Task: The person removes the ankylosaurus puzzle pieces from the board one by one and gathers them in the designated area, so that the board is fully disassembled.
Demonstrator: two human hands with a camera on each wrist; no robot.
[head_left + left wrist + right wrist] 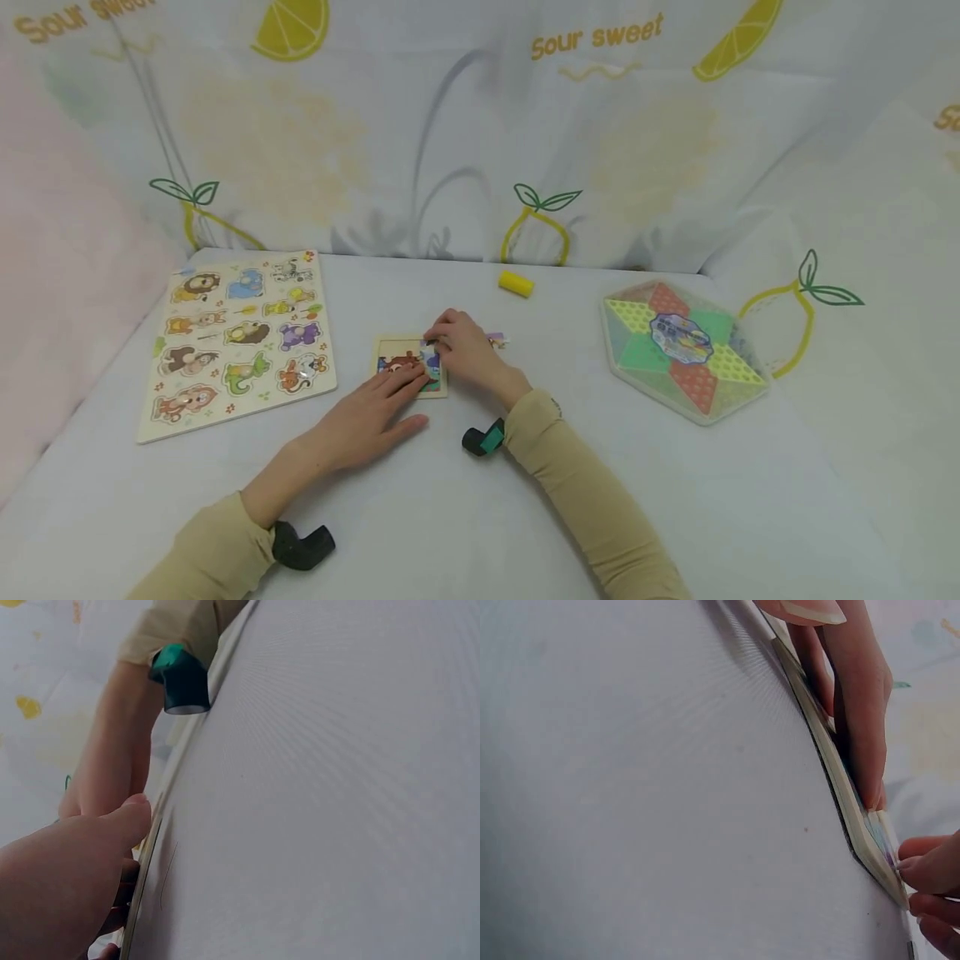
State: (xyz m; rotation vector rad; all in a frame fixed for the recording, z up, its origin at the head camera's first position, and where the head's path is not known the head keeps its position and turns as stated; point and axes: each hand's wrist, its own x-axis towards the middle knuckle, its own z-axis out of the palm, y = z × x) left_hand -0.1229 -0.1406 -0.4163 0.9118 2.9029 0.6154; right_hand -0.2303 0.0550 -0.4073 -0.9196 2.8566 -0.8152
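A small picture puzzle [378, 346] in a pale wooden frame lies flat on the white table, its picture partly hidden by both hands. My left hand [371, 421] rests on it from the lower left, with fairly straight fingers pressing the picture and the thumb held apart. At the upper right corner, my right hand [468, 354] has curled fingers and pinches a puzzle piece [431, 342], mostly covered by the fingertips. In the right wrist view, right-hand fingertips [911, 864] meet the edge of the puzzle's frame [844, 787]. Behind that hand a purple printed piece [497, 340] shows partly.
To the left lies a large animal peg board [240, 342]. A yellow cylinder [517, 284] is beyond the right hand. On the right sits a hexagonal Chinese checkers set [682, 350] in clear packaging. A patterned cloth [480, 125] hangs behind the table.
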